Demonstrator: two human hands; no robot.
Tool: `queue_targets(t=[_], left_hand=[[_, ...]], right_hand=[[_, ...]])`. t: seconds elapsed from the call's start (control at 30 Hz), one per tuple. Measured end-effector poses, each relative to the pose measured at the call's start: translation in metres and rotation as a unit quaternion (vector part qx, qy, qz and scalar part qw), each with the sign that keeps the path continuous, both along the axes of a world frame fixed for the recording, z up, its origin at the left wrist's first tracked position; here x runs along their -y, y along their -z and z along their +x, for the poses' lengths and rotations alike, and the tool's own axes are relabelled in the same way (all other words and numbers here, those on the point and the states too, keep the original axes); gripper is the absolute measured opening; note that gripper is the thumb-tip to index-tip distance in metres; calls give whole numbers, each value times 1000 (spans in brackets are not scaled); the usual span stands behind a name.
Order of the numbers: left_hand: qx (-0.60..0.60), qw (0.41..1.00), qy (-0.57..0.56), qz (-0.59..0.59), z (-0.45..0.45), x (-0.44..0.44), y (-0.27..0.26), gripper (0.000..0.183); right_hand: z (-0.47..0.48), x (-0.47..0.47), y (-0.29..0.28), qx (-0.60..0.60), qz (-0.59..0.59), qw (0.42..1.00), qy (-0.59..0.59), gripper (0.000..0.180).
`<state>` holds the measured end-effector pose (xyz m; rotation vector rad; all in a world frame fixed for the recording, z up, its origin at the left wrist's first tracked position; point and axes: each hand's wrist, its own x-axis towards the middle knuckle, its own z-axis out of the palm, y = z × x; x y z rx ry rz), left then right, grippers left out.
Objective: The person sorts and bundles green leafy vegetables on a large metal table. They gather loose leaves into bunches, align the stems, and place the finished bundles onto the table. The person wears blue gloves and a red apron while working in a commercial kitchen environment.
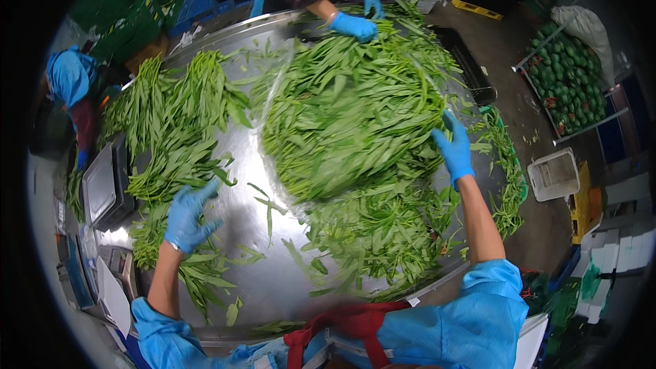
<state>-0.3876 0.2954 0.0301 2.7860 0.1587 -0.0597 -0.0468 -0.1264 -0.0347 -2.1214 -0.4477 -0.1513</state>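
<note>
My left hand (pixel 192 216), in a blue glove, hovers by bundles of long-leaved greens (pixel 177 156) at the left of the metal table (pixel 246 279). Its fingers are spread and nothing is in them. My right hand (pixel 453 147), gloved alike, has its fingers apart at the right edge of a big heap of leafy greens (pixel 353 113); whether the fingertips touch the heap I cannot tell. Clear plastic film lies along the heap's left side. Nearer me is a looser pile of greens (pixel 379 236). Stray leaves lie on the metal between the piles.
Across the table, a co-worker's gloved hands (pixel 354 26) are at the heap's far end. Another person (pixel 72 77) works at the left, beyond a scale (pixel 100 182). A black crate (pixel 464 64) stands at the right edge; a white bin (pixel 554 174) is on the floor.
</note>
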Motion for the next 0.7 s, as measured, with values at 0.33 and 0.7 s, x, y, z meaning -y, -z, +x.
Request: queue_targets(t=[0.33, 0.7], left_hand=[[23, 933, 99, -344, 207, 162, -49, 76], [203, 968, 24, 147, 388, 350, 61, 114]], right_hand=[[43, 93, 96, -282, 277, 913, 96, 35], [19, 143, 102, -368, 358, 854, 85, 29]])
